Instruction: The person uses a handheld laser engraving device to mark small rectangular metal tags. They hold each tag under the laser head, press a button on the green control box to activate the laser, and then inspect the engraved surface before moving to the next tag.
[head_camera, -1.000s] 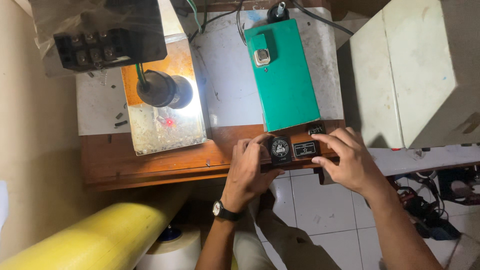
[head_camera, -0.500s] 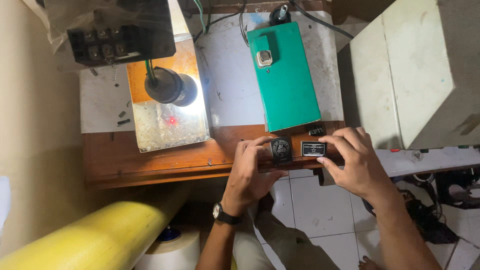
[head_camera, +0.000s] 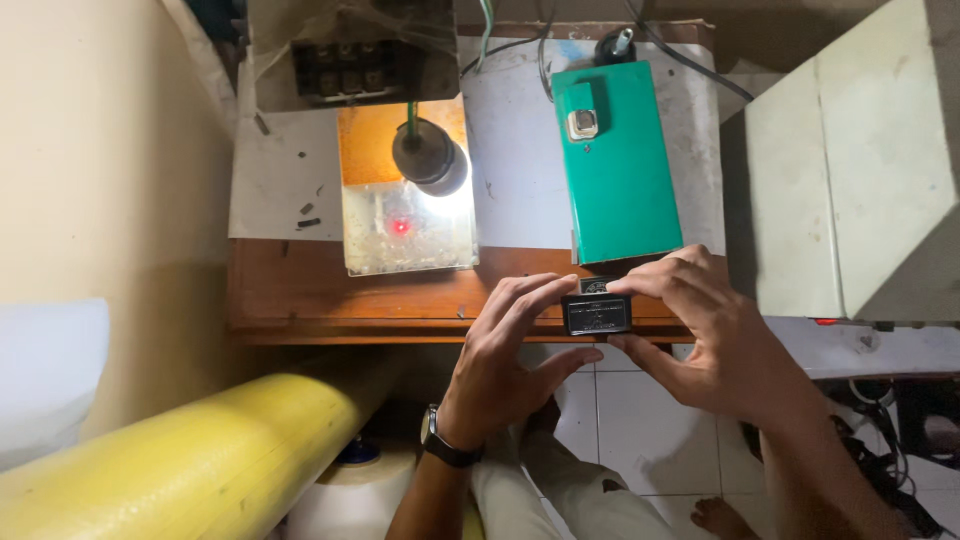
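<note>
green box (head_camera: 618, 165) and lit lamp (head_camera: 430, 157) on a wooden bench (head_camera: 330, 290), yellow pipe (head_camera: 190, 465) below, grey cabinet (head_camera: 850, 170) alongside

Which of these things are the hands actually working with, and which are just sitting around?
In use:
- small black part with a label plate, held between left hand and right hand
- wooden bench edge right under it

Lying about:
- green box
- lit lamp over a clear plate
- yellow roll
- pale cabinet

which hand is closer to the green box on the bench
Right. The right hand has its fingers just below the green box; the left hand sits lower and further left, both gripping the small black part.
</note>
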